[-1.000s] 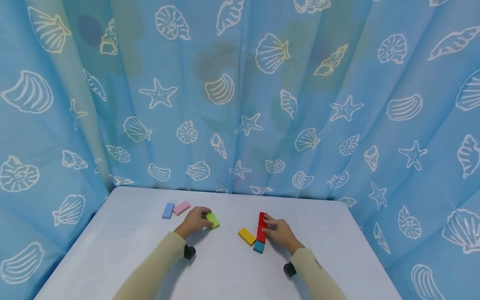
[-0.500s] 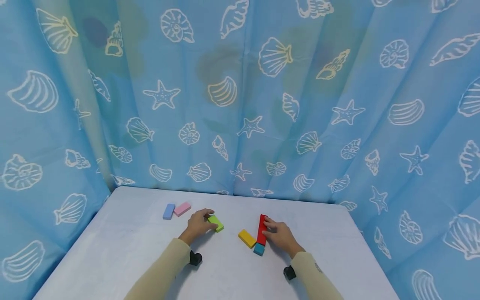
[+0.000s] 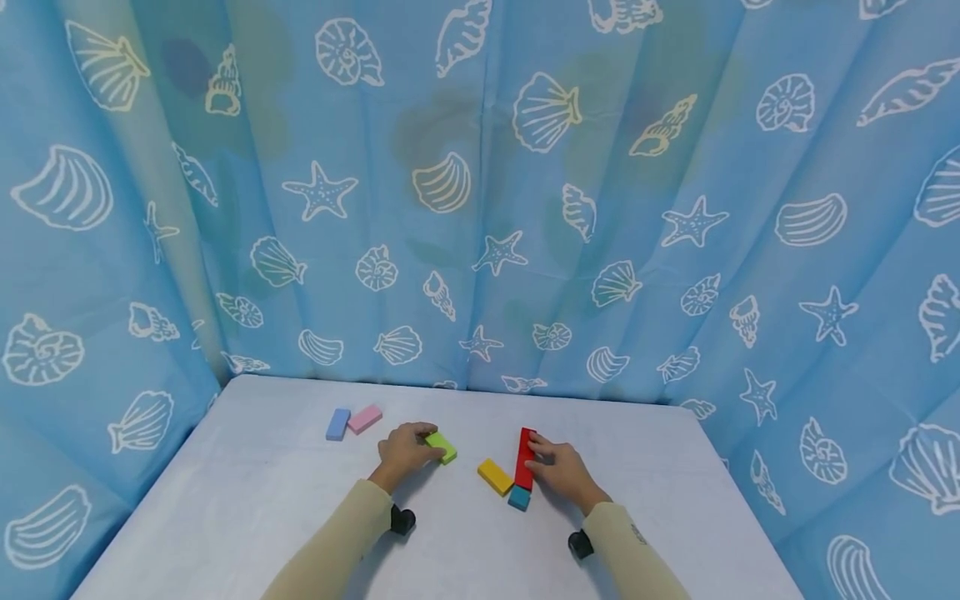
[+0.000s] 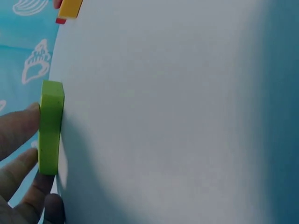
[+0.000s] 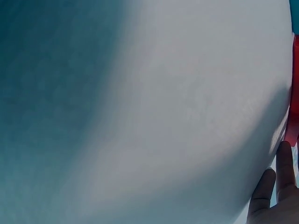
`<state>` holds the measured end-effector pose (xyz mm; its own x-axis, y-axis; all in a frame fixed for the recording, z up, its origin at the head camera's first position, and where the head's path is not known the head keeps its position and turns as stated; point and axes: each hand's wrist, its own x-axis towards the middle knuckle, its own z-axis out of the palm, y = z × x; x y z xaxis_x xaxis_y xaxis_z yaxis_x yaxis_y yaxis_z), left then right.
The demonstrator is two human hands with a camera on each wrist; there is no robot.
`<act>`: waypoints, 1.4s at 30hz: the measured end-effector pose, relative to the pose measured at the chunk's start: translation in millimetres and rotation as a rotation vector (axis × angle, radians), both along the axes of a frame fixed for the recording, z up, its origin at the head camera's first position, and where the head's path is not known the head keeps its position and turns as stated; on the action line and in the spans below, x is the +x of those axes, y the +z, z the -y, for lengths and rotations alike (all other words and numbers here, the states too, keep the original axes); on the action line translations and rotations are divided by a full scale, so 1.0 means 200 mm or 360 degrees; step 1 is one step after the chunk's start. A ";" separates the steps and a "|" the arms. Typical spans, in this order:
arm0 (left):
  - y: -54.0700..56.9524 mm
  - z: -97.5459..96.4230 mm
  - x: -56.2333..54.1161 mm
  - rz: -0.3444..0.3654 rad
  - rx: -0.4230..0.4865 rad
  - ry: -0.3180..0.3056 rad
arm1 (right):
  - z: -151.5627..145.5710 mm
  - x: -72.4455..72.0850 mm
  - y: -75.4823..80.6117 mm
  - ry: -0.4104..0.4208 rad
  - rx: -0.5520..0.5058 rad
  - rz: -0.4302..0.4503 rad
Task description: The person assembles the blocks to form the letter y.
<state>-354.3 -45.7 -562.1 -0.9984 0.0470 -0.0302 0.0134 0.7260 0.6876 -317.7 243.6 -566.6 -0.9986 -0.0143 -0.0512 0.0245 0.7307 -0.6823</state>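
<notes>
One light-blue fabric curtain (image 3: 480, 200) with white shell prints hangs behind a white-topped table (image 3: 465, 550). Two beige fabric sleeves (image 3: 337, 533) reach over it. The person's left hand (image 3: 405, 452) pinches a lime-green rectangular block (image 4: 50, 130) between thumb and fingers; the right hand (image 3: 562, 472) grips a long red rectangular block (image 3: 522, 454) from its right side. A yellow rectangular block (image 3: 495, 477) lies slanted by the red one's near end. Farther left, a pink rectangular block (image 3: 365, 419) sits beside a periwinkle-blue rectangular block (image 3: 338, 424). Smallest, a teal block (image 3: 519, 498) adjoins that near end.
</notes>
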 end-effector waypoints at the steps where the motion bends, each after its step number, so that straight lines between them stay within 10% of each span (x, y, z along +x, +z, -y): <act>1: 0.00 -0.01 0.00 0.0002 -0.0014 0.0007 | 0.00 0.00 0.00 0.0001 -0.0001 0.0001; 42: 0.00 -0.17 0.05 -0.0128 0.0000 0.0055 | 0.01 0.01 0.02 0.0009 0.0007 0.0025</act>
<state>-343.9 -11.4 -561.2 -0.9987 0.0125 0.0503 0.0436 0.7270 0.6853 -316.4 242.0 -562.6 -0.9976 -0.0199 -0.0667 0.0308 0.7337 -0.6788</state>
